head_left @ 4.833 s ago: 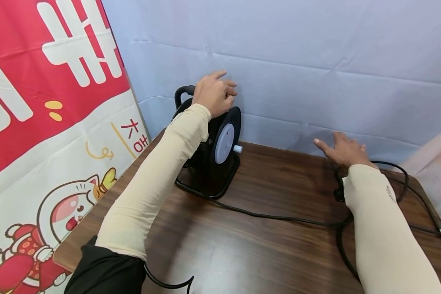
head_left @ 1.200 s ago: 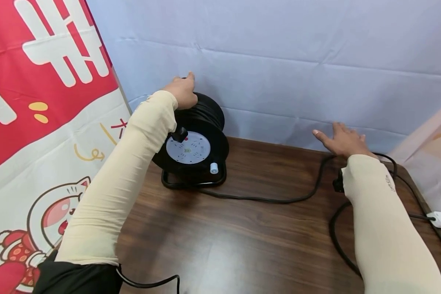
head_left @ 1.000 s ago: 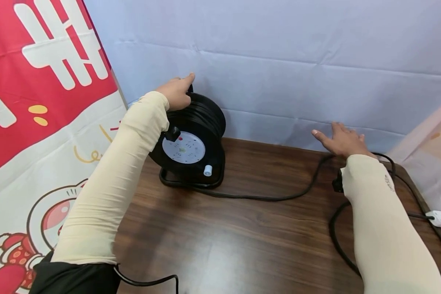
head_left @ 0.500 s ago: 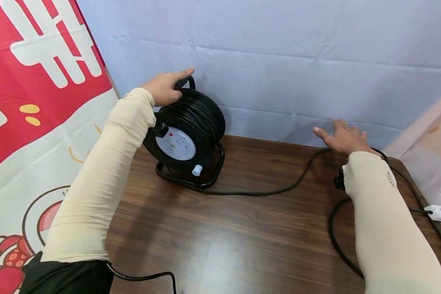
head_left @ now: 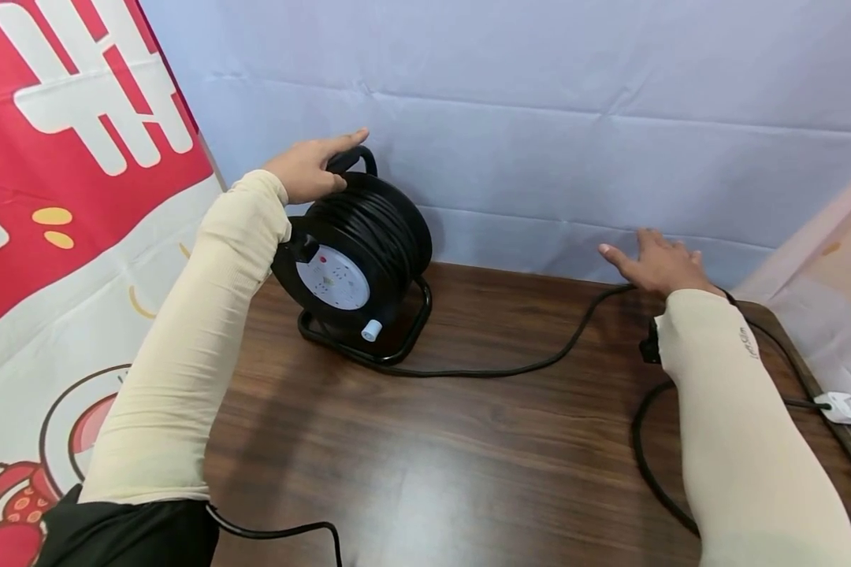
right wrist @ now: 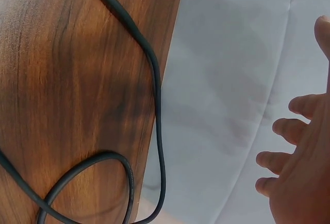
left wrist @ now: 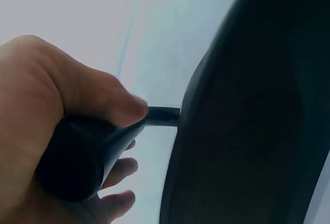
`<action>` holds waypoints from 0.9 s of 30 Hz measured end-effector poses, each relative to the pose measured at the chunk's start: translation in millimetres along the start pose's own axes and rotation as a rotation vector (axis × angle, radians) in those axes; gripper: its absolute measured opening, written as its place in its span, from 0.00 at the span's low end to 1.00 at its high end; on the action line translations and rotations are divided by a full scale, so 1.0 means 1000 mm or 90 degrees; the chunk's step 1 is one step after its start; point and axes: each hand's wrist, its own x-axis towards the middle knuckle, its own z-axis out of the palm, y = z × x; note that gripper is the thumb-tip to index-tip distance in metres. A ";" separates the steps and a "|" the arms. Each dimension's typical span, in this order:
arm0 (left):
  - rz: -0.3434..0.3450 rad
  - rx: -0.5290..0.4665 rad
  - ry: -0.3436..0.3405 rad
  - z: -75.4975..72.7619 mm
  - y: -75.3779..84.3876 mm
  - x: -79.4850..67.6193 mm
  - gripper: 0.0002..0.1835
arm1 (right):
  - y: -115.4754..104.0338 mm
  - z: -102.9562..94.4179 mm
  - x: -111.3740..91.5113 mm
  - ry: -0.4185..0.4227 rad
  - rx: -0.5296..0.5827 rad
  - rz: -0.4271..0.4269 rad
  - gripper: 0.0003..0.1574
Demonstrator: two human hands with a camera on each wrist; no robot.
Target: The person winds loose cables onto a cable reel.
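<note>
A black cable reel [head_left: 379,228] stands on its tube frame at the back left of the wooden table, black cable wound round its drum. Its pale socket face [head_left: 333,278], with a red button and a light knob, points to the front left. My left hand [head_left: 305,169] is at the reel's top handle [head_left: 345,160]. In the left wrist view the thumb [left wrist: 116,100] lies over the black grip and the fingers come round beneath it. My right hand [head_left: 663,264] hovers with spread fingers near the back cloth, holding nothing, above a loop of cable.
A black cable [head_left: 489,372] runs from the reel across the table [head_left: 468,472] to loops under the right forearm. A white plug [head_left: 845,408] lies by the right edge. Light cloth [head_left: 510,157] hangs behind, and a red and white banner [head_left: 99,236] hangs left.
The reel has been turned on the table, its socket face swinging from the right round to the front left. My left hand has moved left with the handle. The right hand stays nearly still.
</note>
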 end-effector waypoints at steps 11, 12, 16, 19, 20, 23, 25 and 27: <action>-0.033 -0.029 0.048 0.008 0.005 0.007 0.37 | -0.006 0.004 0.005 0.015 -0.007 -0.007 0.64; -0.037 -0.025 0.051 0.008 0.005 0.007 0.37 | -0.006 0.005 0.005 0.016 -0.006 -0.008 0.64; -0.049 0.007 0.068 0.012 0.005 0.010 0.35 | -0.007 0.007 0.006 0.012 0.002 -0.009 0.64; -0.056 0.032 0.080 0.014 0.006 0.011 0.34 | -0.006 0.008 0.007 0.010 0.002 -0.010 0.64; -0.058 0.040 0.084 0.015 0.006 0.011 0.34 | -0.006 0.007 0.007 0.009 0.002 -0.010 0.64; -0.067 0.054 0.098 0.017 0.007 0.012 0.33 | -0.006 0.007 0.008 0.008 0.002 -0.010 0.64; -0.071 0.058 0.111 0.019 0.008 0.012 0.32 | -0.006 0.007 0.008 0.008 0.001 -0.011 0.64; -0.070 0.059 0.126 0.021 0.009 0.011 0.31 | -0.006 0.007 0.007 0.008 0.001 -0.010 0.64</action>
